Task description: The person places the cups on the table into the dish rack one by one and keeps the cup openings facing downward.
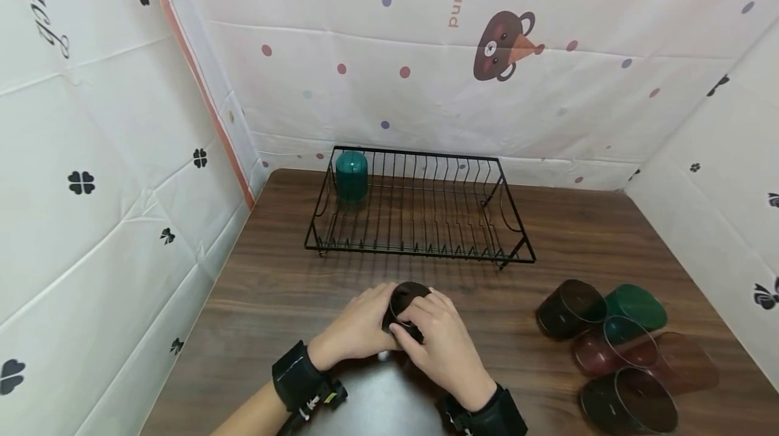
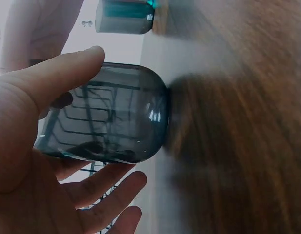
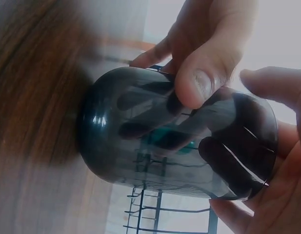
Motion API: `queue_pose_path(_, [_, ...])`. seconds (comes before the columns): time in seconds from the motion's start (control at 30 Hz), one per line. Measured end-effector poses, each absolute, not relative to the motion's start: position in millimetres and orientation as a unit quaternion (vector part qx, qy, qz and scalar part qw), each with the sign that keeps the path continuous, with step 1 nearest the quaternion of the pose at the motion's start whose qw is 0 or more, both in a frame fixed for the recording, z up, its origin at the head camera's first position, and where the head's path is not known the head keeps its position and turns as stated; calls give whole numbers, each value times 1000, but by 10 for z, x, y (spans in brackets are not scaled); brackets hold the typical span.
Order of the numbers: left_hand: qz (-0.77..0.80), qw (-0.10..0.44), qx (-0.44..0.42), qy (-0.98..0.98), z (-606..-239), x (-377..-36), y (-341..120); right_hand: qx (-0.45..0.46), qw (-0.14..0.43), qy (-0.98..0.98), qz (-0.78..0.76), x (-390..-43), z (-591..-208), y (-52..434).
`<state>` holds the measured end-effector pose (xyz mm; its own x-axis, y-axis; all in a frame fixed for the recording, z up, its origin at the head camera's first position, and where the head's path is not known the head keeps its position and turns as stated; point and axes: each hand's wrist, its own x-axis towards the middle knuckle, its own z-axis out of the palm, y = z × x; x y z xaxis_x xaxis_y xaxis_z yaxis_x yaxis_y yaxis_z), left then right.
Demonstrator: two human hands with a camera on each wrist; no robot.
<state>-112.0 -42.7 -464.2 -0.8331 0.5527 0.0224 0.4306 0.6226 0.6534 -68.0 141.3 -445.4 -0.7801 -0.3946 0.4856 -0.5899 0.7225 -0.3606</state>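
Observation:
A dark smoky translucent cup (image 1: 406, 295) sits between both hands at the near middle of the wooden table (image 1: 274, 287). My left hand (image 1: 385, 309) grips it from the left, thumb (image 2: 67, 66) over its side and fingers (image 2: 111, 187) beneath. My right hand (image 1: 418, 318) grips it from the right, near the rim. In both wrist views the cup (image 2: 121, 114) (image 3: 155, 136) is tilted, with its rounded bottom down at the tabletop. Behind the hands stands a black wire dish rack (image 1: 420, 220) with an upturned teal cup (image 1: 351, 176) in its back left corner.
Several tinted cups lie on their sides at the near right: a dark one (image 1: 569, 307), a green one (image 1: 635, 306), a reddish one (image 1: 615, 351) and others. Patterned white sheets wall the table at the left, back and right.

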Motion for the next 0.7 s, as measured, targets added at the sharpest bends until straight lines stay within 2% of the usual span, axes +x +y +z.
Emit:
queue_pose_path(0.17, [349,79,275,892,-4651,-1119,-426,276,189,-899,283,-679,-4464,1413])
queue_pose_path(0.4, [355,92,279,887,-4653,-1134,-444,259,189,-884,339,-662,-4463,1470])
queue_pose_path(0.7, [363,82,293,881,-4663,-1140,-469,240,193,-888,341,-685,-4496,1514])
